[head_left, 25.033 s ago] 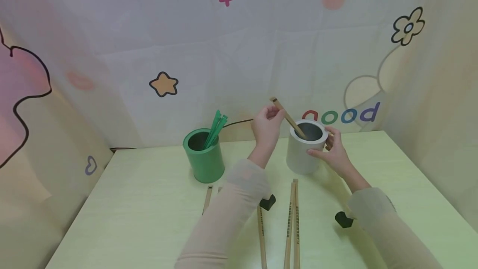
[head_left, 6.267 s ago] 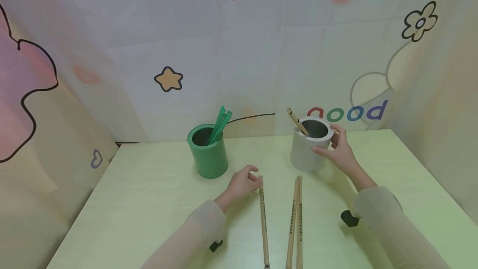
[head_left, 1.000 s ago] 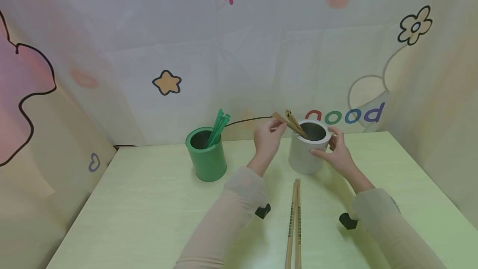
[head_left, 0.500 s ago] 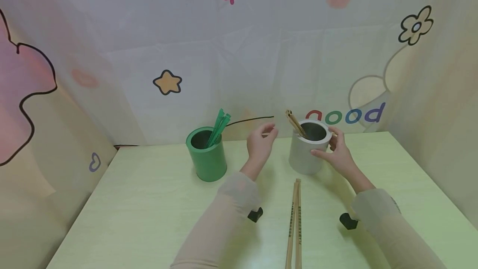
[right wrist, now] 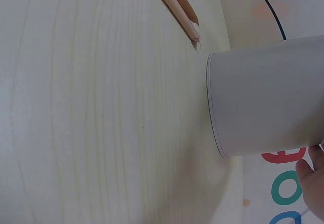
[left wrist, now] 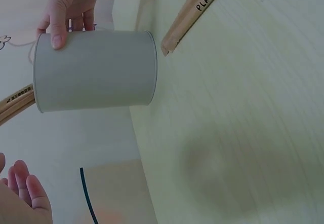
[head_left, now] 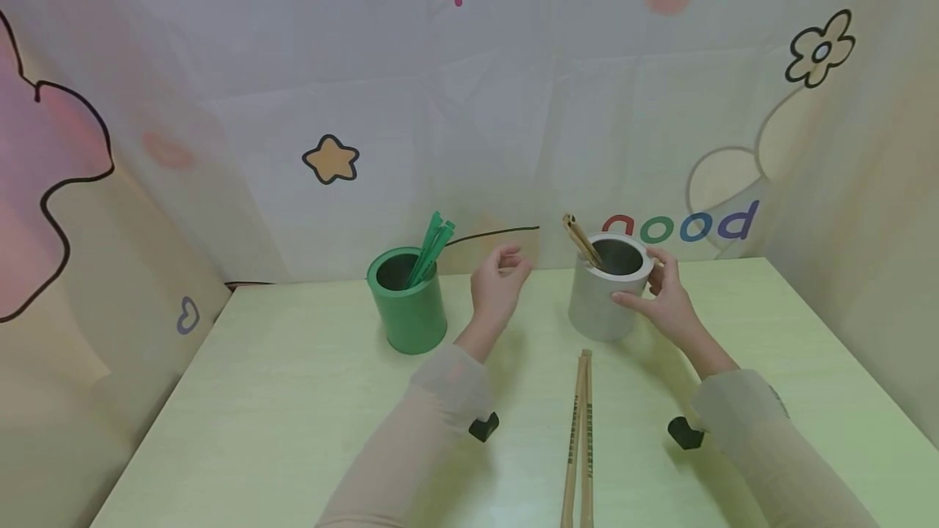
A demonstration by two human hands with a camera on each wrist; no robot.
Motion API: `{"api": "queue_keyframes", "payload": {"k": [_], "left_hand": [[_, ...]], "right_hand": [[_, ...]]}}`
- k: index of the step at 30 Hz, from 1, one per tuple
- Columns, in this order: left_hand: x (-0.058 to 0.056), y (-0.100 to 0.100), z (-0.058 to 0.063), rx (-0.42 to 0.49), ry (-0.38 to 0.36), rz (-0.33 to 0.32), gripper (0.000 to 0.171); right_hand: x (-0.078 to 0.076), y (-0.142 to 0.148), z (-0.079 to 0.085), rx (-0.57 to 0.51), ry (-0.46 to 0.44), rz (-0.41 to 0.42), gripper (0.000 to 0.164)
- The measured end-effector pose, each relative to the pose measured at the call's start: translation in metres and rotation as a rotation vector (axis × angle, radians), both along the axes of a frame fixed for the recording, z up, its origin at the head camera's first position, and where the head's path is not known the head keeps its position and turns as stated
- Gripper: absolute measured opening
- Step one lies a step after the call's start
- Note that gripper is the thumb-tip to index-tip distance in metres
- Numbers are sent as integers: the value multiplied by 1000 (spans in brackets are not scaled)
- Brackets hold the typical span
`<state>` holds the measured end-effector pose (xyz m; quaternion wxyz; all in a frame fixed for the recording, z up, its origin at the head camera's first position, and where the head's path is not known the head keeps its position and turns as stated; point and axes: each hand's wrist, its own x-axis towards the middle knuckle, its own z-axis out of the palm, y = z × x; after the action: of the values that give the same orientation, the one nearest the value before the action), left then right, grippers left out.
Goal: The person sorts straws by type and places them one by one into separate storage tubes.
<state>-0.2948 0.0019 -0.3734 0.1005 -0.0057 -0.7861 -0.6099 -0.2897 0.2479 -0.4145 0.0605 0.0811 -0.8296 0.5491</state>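
My right hand (head_left: 666, 300) grips the right side of a white cylindrical holder (head_left: 597, 308), thumb on the front wall and fingers round the back near the rim. Brown paper-wrapped straws (head_left: 583, 241) stand in it, leaning on its left rim. In the left wrist view, the holder's wall (left wrist: 96, 72) shows with the thumb pressed on it. My left hand (head_left: 495, 288) hovers between the white holder and a green one (head_left: 409, 316), fingers loosely bent and holding nothing. Two more wrapped straws (head_left: 578, 438) lie on the table in front of the white holder, their far ends together.
Several green-wrapped straws (head_left: 431, 251) lean in the green holder on the left. A printed cloth (head_left: 499, 104) hangs right behind the pale wooden table (head_left: 257, 398) and along its sides.
Straws that lay on the table's left and middle earlier now stand in the white holder. In the last second my left hand let go of a straw there and drew back left. My right hand stayed.
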Motion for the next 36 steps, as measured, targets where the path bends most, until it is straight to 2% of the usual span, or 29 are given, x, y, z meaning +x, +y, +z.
{"api": "queue_keyframes", "payload": {"k": [9,16,23,32,36], "left_hand": [[6,-8,-12,17,-46,-16,29],[10,-12,-28,39,-111,-43,30],[12,-10,-44,6,-185,-51,36],[18,-9,-55,-41,-196,-67,35],[22,-8,-63,-79,-189,-99,34]], "right_hand": [[0,0,-1,2,-1,3,90],[0,0,-1,4,-4,0,90],[0,0,-1,1,-6,0,90],[0,0,0,6,-13,-5,90],[0,0,0,5,-15,-6,91]]}}
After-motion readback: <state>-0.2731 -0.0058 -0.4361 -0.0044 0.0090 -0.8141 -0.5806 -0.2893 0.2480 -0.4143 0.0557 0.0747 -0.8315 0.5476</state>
